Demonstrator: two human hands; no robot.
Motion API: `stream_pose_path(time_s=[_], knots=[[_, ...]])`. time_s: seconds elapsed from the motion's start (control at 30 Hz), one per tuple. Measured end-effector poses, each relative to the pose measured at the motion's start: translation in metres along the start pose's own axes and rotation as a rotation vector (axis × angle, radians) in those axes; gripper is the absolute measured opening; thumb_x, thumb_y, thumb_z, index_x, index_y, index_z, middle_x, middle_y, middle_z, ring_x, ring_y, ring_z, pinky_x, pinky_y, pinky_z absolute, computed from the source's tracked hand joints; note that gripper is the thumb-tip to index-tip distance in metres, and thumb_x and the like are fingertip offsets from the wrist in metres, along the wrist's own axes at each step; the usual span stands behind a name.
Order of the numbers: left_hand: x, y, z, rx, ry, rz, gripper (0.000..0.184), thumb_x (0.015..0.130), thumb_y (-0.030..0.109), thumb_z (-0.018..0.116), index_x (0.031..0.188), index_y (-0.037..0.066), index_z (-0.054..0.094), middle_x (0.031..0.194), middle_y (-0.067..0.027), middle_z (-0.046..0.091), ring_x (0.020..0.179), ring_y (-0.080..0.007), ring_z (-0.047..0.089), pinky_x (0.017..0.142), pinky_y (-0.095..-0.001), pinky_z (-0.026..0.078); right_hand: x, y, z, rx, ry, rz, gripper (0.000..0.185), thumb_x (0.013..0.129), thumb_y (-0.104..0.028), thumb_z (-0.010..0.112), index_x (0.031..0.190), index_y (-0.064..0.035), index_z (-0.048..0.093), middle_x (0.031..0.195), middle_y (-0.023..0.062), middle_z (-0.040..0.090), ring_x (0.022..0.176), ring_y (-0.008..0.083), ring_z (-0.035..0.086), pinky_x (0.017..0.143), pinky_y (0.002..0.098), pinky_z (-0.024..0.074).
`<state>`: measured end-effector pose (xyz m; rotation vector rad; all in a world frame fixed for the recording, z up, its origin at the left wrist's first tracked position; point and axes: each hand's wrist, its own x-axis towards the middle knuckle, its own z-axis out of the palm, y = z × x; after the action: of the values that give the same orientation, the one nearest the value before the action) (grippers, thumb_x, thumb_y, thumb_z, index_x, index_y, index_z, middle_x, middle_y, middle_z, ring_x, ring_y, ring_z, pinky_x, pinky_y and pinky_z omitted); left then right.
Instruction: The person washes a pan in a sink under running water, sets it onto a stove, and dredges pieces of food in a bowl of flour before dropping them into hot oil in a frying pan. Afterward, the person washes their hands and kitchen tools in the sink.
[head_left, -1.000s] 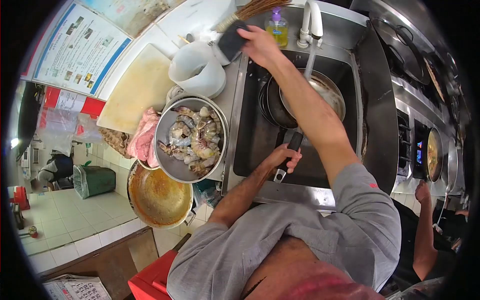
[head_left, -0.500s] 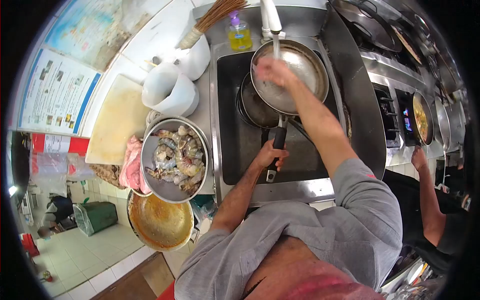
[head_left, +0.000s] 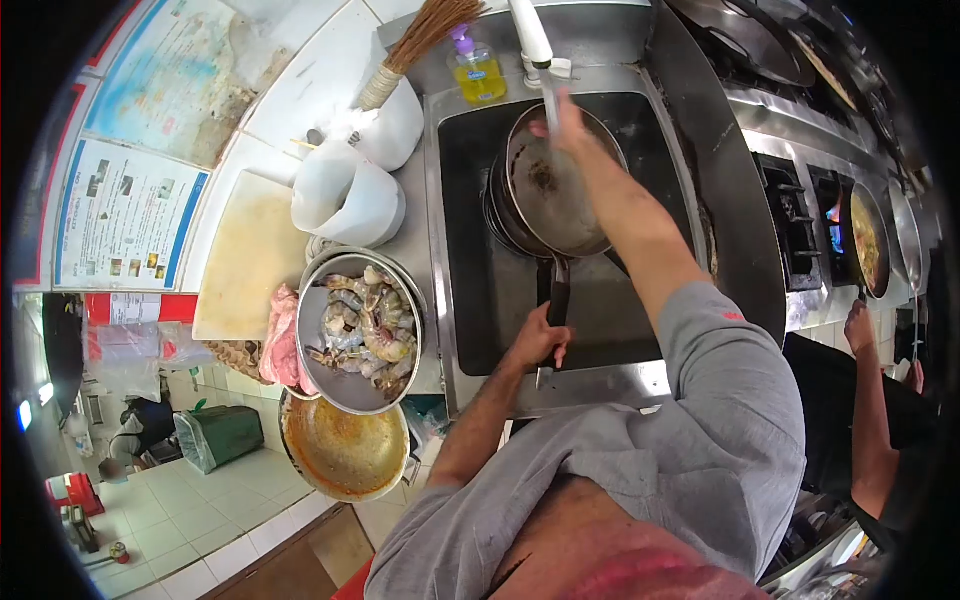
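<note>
My left hand (head_left: 541,338) is closed around the black handle of a frying pan (head_left: 575,205) held over the sink (head_left: 600,345). The pan's visible face is dull grey with a dark patch; I cannot tell whether it is the inside or the underside. At the pan's far edge, under the running tap (head_left: 531,35), is my right hand (head_left: 567,128). Its fingers are blurred by water and motion, and anything in them cannot be made out. More dark pans (head_left: 497,215) lie partly hidden beneath this one.
Left of the sink stand a metal bowl (head_left: 312,345) of raw shrimp, a white tub (head_left: 345,200), a cutting board (head_left: 245,265) and a stained pan (head_left: 345,450). Behind are soap (head_left: 478,72) and a straw brush (head_left: 425,40). At right, another person's hand (head_left: 859,328) holds a pan over the stove.
The pan's visible face has gone from shiny to dull grey with a dark patch. My right hand has moved from the pan's left part to its far edge. The view has shifted slightly.
</note>
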<state>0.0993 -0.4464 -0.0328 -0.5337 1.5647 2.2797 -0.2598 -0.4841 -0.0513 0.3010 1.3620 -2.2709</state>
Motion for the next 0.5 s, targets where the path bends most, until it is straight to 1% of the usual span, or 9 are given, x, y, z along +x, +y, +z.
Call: stream_pose_path(time_s=[0.03,0.07,0.1,0.13,0.23,0.3,0.33,0.43,0.5], knots=[[0.002,0.002,0.003,-0.012,-0.001,-0.022,0.023,0.07,0.001,0.057,0.085,0.0,0.04,0.057,-0.0064,0.047,0.04,-0.0146,0.047,0.036,-0.0305,0.044,-0.019,0.008,0.018,-0.488,-0.037,-0.091,0.048,0.089,-0.046,0.043,0.1,-0.0002,0.053,0.075,0.0184,0.062,0.071,0.0307,0.063,0.058,0.0435,0.0525],[0.007,0.003,0.002,-0.011,-0.008,-0.027,0.023,0.07,0.001,0.057,0.085,0.0,0.04,0.057,-0.0064,0.047,0.04,-0.0146,0.047,0.036,-0.0305,0.044,-0.011,0.029,0.024,-1.298,-0.172,-0.656,0.032,0.087,-0.029,0.046,0.092,0.0006,0.057,0.064,0.0162,0.061,0.069,0.0298,0.064,0.059,0.0426,0.0512],[0.014,0.003,-0.001,-0.022,-0.018,-0.018,0.024,0.07,0.0,0.057,0.087,0.0,0.04,0.055,-0.0058,0.046,0.039,-0.014,0.047,0.035,-0.0309,0.044,-0.033,0.052,0.035,-1.222,-0.075,-0.787,0.026,0.083,-0.021,0.046,0.085,0.002,0.058,0.072,0.0204,0.061,0.073,0.034,0.062,0.065,0.0433,0.0491],[0.018,0.004,-0.003,-0.034,-0.03,-0.008,0.025,0.07,-0.001,0.057,0.088,0.0,0.04,0.054,-0.0052,0.046,0.038,-0.0134,0.047,0.034,-0.0313,0.044,-0.085,0.053,0.034,-1.129,-0.21,-0.586,0.031,0.085,-0.026,0.043,0.079,-0.0013,0.061,0.082,0.021,0.061,0.078,0.0373,0.059,0.072,0.047,0.0457],[0.018,0.015,-0.011,-0.131,-0.01,0.028,0.023,0.071,-0.001,0.058,0.085,0.001,0.04,0.053,-0.0055,0.045,0.037,-0.0138,0.046,0.034,-0.0314,0.043,-0.162,0.033,-0.009,-1.531,-0.704,-0.617,0.036,0.086,-0.035,0.045,0.078,-0.0038,0.061,0.078,0.0198,0.061,0.076,0.0356,0.059,0.07,0.0456,0.0448],[0.015,0.015,-0.02,-0.184,-0.04,0.055,0.023,0.071,0.0,0.059,0.084,0.002,0.04,0.053,-0.0057,0.045,0.037,-0.0138,0.045,0.033,-0.0311,0.043,-0.146,0.01,-0.047,-1.441,-1.06,-0.533,0.03,0.085,-0.031,0.052,0.08,-0.0033,0.061,0.075,0.0183,0.06,0.072,0.0351,0.058,0.069,0.0439,0.0436],[0.014,0.014,-0.023,-0.238,-0.067,0.082,0.023,0.071,0.0,0.06,0.082,0.003,0.04,0.053,-0.0059,0.045,0.036,-0.0138,0.045,0.033,-0.0307,0.042,-0.139,-0.013,-0.055,-1.421,-0.942,-0.329,0.022,0.082,-0.026,0.058,0.079,-0.0042,0.061,0.073,0.0115,0.062,0.07,0.0286,0.058,0.069,0.0413,0.0448],[0.01,0.017,-0.02,-0.183,-0.043,0.091,0.023,0.071,0.0,0.061,0.081,0.003,0.04,0.053,-0.0058,0.046,0.036,-0.0134,0.044,0.033,-0.03,0.041,-0.06,-0.047,-0.074,-1.586,-0.444,-0.97,0.022,0.079,-0.024,0.06,0.088,-0.0045,0.059,0.091,0.0159,0.057,0.089,0.0309,0.055,0.077,0.0391,0.0447],[0.008,0.019,-0.019,-0.131,-0.018,0.08,0.023,0.071,0.0,0.061,0.082,0.003,0.041,0.053,-0.0058,0.046,0.036,-0.0135,0.044,0.033,-0.0298,0.041,-0.047,-0.07,-0.056,-1.459,0.003,-1.042,0.038,0.08,-0.031,0.059,0.109,-0.0065,0.054,0.099,0.0181,0.053,0.096,0.0343,0.052,0.086,0.0421,0.0416]])
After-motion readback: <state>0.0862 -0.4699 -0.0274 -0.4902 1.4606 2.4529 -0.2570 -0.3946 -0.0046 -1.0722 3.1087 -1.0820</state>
